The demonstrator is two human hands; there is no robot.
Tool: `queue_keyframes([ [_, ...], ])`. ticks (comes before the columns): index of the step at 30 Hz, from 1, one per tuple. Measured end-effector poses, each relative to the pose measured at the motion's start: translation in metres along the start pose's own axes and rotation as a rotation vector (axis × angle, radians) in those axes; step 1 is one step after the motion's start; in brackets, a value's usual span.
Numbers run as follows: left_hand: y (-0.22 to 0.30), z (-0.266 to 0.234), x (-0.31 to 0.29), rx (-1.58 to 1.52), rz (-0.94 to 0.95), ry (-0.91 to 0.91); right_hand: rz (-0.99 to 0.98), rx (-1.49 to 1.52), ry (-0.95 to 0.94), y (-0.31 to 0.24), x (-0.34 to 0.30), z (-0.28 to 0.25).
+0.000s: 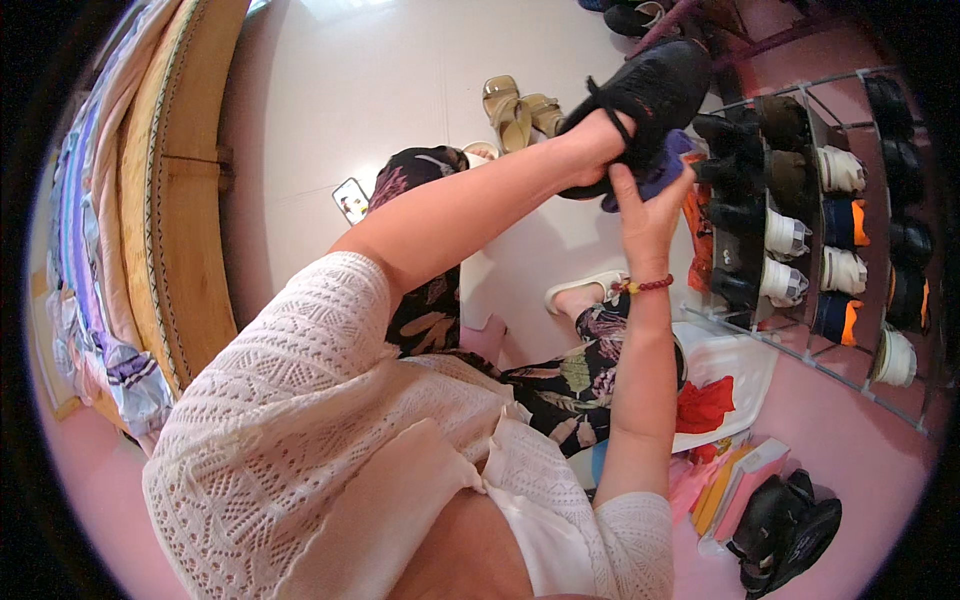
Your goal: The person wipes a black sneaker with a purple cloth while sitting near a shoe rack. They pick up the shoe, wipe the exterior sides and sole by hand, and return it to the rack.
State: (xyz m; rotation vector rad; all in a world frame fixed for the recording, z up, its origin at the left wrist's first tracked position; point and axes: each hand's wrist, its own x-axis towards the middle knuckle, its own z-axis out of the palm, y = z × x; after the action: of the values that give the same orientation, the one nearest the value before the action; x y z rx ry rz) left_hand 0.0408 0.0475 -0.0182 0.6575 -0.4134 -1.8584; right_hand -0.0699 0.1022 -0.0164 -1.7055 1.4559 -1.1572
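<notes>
A black shoe (655,88) with a dark strap or lace is held up ahead of me, toe pointing away to the right. My left hand (600,143) reaches into its opening and holds it up; the fingers are hidden inside. A purple cloth (662,172) is pressed against the shoe's side by my right hand (652,212), whose thumb and fingers are closed around it. A red beaded bracelet (652,286) circles the right wrist.
A rack of shoes (845,215) stands close on the right. Tan sandals (512,115) and a lit phone (350,200) lie on the floor ahead. Near my right side are a white tray (752,372) with a red cloth (706,404), books (745,485) and a black bag (785,530). A wooden bed frame (185,230) borders the left.
</notes>
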Motion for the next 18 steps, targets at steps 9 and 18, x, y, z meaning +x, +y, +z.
queue_keyframes([
  [9,0.022,0.03,-0.058,1.051,0.168,-0.309,0.375,0.71,0.1,0.06,0.033,-0.013],
  [18,0.112,-0.186,-0.154,0.819,0.331,0.341,0.299,0.145,-0.014,0.017,0.023,0.016],
])
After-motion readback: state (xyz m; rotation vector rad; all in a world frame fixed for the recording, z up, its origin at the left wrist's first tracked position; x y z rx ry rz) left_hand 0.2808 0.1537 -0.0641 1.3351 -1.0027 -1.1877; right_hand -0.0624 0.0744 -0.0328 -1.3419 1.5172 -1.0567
